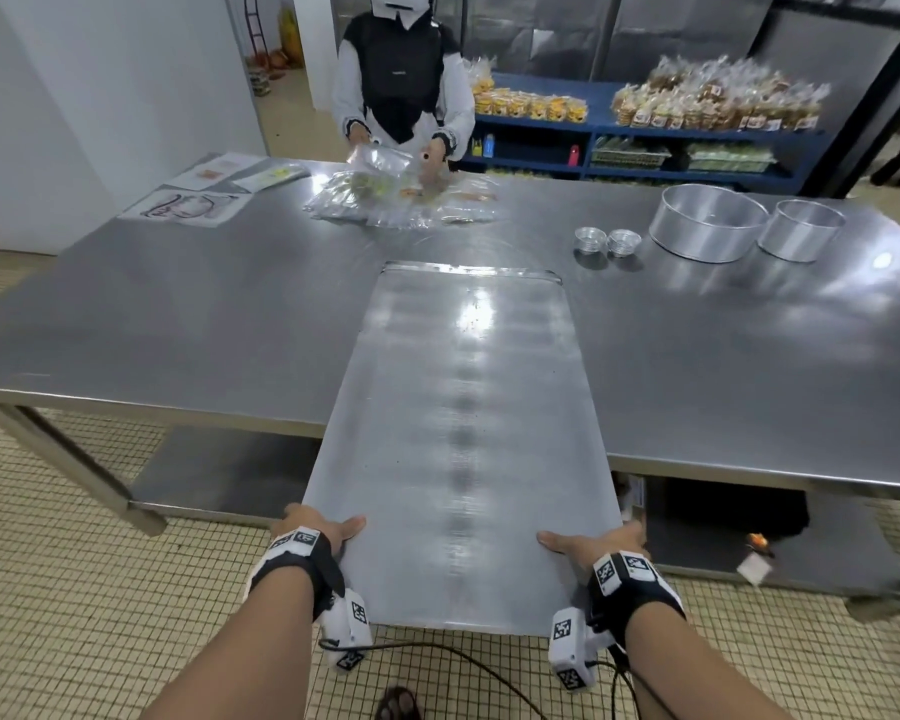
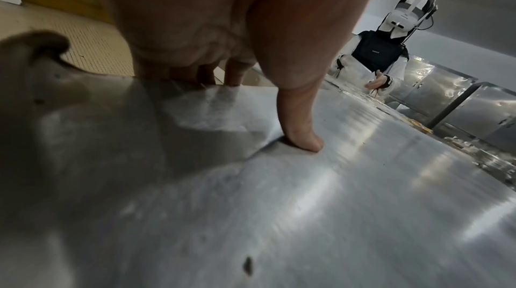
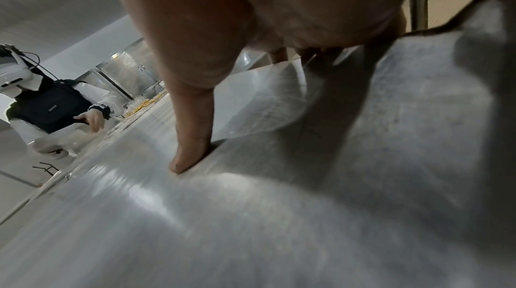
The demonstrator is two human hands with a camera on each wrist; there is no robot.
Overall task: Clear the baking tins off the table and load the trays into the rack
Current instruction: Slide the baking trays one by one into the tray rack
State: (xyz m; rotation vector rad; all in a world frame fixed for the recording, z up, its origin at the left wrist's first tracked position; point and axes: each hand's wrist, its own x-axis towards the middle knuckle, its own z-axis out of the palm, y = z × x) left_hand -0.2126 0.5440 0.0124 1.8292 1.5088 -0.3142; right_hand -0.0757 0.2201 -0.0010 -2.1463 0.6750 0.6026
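We hold the long, flat, grey metal baking tray (image 1: 463, 433) by its near corners: our left hand (image 1: 315, 530) clamps the left edge, thumb on top and fingers curled underneath, and our right hand (image 1: 601, 545) grips the right edge the same way. The tray's far half lies on the stainless steel table (image 1: 178, 314) while its near half juts past the table edge over the tiled floor. To the right on the table stand two small fluted tins (image 1: 606, 241) and two round, straight-sided aluminium cake tins (image 1: 744, 228). Across the table another person (image 1: 401, 85) handles clear plastic bags (image 1: 385, 197).
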